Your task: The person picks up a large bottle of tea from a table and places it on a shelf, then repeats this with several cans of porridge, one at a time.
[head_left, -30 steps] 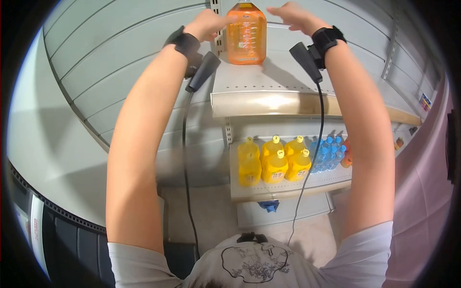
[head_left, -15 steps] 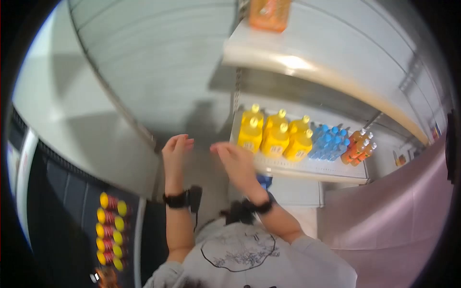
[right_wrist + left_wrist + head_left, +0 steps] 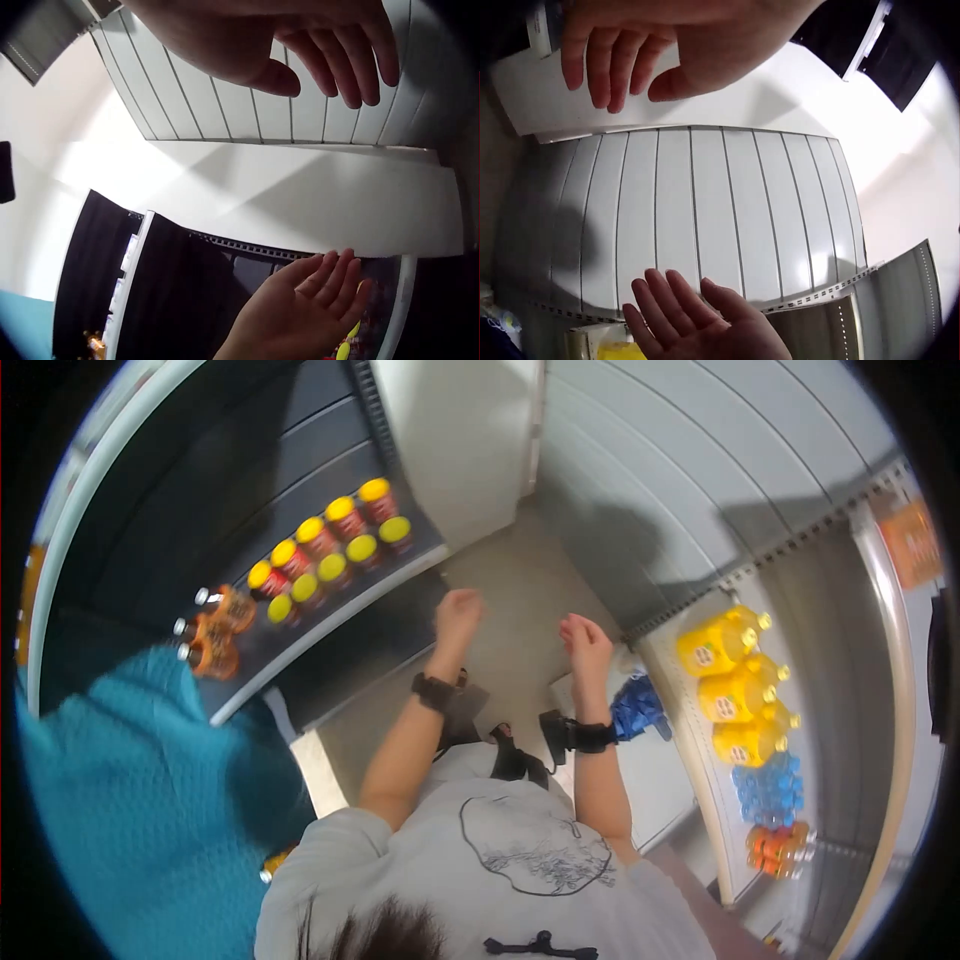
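Observation:
Both hands are empty in mid-air in front of the body, a gap between them. In the head view the left hand (image 3: pixel 460 622) is nearer the dark shelf with yellow-lidded jars (image 3: pixel 345 520), touching nothing. The right hand (image 3: pixel 588 648) hangs nearer the white shelf with yellow bottles (image 3: pixel 728 695), also touching nothing. Loosely bent, spread fingers show on the left hand (image 3: pixel 697 49) in the left wrist view and on the right hand (image 3: pixel 300 45) in the right wrist view.
Blue bottles (image 3: pixel 768 788) and small orange bottles (image 3: pixel 778 850) stand beside the yellow ones. A large orange bottle (image 3: pixel 908 545) is at the upper right. Teal cloth (image 3: pixel 150 760) lies left, near brown bottles (image 3: pixel 212 645). Blue crumpled material (image 3: pixel 638 708) is low by the right wrist.
The hands have come down from either side of the large orange bottle, which remains on its shelf. The head view has swung left, bringing the dark shelf and teal cloth in.

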Tool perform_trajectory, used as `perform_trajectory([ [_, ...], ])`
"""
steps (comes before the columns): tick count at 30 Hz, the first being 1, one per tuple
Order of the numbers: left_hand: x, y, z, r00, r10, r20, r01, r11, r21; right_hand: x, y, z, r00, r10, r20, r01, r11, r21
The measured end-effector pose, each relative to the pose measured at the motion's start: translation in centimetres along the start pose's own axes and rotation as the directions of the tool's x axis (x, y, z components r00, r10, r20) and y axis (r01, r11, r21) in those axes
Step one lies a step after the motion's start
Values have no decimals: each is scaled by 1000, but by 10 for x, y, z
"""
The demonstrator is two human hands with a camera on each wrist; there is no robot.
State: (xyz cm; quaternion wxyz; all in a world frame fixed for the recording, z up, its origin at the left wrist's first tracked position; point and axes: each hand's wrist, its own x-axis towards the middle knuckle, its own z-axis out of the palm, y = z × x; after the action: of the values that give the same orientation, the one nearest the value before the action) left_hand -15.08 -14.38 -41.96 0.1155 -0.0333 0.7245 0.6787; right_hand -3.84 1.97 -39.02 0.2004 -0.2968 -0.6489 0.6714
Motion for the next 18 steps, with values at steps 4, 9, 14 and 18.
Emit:
perform_trajectory([
  [4,-4,-1,-21,998,-37,-47,34,998,-55,-7,-8,19,990,94,107,-95,995,1],
  [9,5,-7,-72,987,-35,-158,23,997,-78,-5,-21,69,959,115,259,-90,990,-104],
  [14,13,-5,-162,966,-94,-243,59,987,-149,-23,-22,150,916,116,384,-77,990,-117],
  [18,24,-17,-268,879,-111,-464,-5,971,-240,-43,6,247,849,126,513,-59,988,-145],
])
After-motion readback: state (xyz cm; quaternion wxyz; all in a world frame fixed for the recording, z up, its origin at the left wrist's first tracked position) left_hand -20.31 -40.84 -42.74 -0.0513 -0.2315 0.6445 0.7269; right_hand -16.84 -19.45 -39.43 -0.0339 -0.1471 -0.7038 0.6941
